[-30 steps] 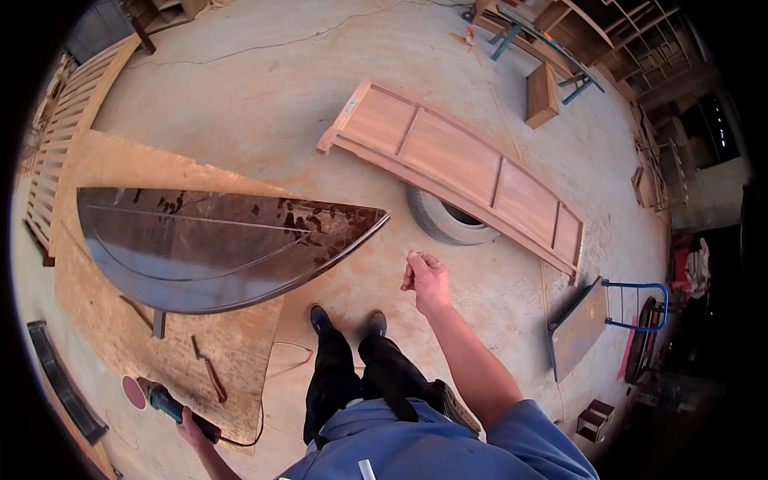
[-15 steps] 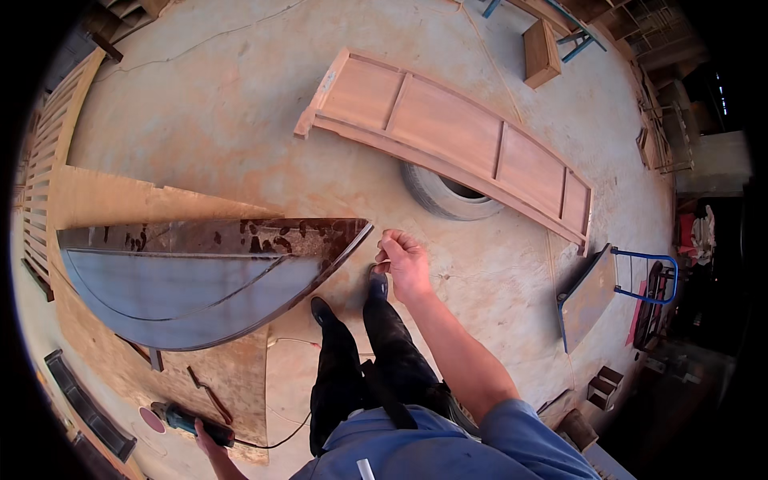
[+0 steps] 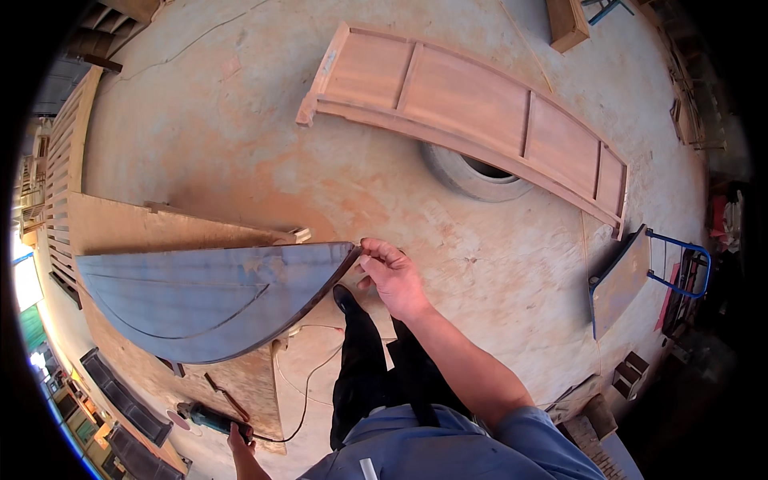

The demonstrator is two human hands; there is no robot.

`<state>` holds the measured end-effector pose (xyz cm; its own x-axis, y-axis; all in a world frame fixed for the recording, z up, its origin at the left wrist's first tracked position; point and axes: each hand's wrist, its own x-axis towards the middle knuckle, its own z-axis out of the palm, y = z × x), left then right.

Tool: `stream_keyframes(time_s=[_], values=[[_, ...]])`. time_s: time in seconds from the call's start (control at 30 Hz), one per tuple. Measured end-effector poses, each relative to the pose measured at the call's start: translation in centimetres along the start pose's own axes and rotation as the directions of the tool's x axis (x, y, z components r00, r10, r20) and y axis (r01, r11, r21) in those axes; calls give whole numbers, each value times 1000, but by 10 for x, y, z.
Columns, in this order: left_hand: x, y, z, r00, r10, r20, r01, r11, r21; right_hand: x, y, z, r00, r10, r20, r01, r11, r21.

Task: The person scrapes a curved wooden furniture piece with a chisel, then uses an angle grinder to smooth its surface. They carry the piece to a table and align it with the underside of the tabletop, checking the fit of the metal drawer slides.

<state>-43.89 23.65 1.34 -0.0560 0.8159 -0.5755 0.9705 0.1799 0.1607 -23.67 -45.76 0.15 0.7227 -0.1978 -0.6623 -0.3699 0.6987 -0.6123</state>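
My left hand [image 3: 241, 438] is wrapped round the rear of a dark corded sander [image 3: 214, 420] with a round pinkish disc, low at the left. My right hand [image 3: 394, 280] is at the right-hand corner of a half-round panel [image 3: 208, 296], its bent fingers closed at that tip. The exact finger contact is small in view. Blue-grey and glossy, the panel has a dark rim and a curved line across its face. It lies over a wooden board [image 3: 160, 216].
Ahead, a long reddish-brown wooden frame [image 3: 464, 96] rests over a tyre [image 3: 472, 172]. A trolley [image 3: 624, 276] with a blue handle stands at the right. The sander's cord [image 3: 306, 392] runs beside my legs. A slatted wooden piece [image 3: 64, 168] is at the far left.
My right hand has moved left to the panel's corner. The dark brown band along the panel's straight edge no longer shows. My left hand keeps the sander. The whole view has shifted.
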Motion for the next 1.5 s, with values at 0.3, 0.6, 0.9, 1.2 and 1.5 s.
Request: stream_keyframes(time_s=[0.3, 0.6, 0.9, 1.2, 1.5], values=[[-28, 4, -4, 980, 120, -161, -77, 964, 254, 8, 0, -3, 997, 4, 74, 3, 996, -88], [-62, 32, -8, 735, 635, -236, -483, 736, 475, 12, 5, 3, 993, 28, 117, -27, 1000, -14], [-128, 91, 32, 704, 692, -160, -563, 681, 468, 13, -6, 8, 992, 114, 54, -117, 991, 58], [-200, 120, 71, 603, 793, -85, -713, 584, 388, 24, 5, -33, 995, 57, -86, -33, 964, 265], [-269, 141, 143, 415, 909, 48, -874, 383, 299, 13, 25, -91, 960, 204, -193, -188, 977, 95]])
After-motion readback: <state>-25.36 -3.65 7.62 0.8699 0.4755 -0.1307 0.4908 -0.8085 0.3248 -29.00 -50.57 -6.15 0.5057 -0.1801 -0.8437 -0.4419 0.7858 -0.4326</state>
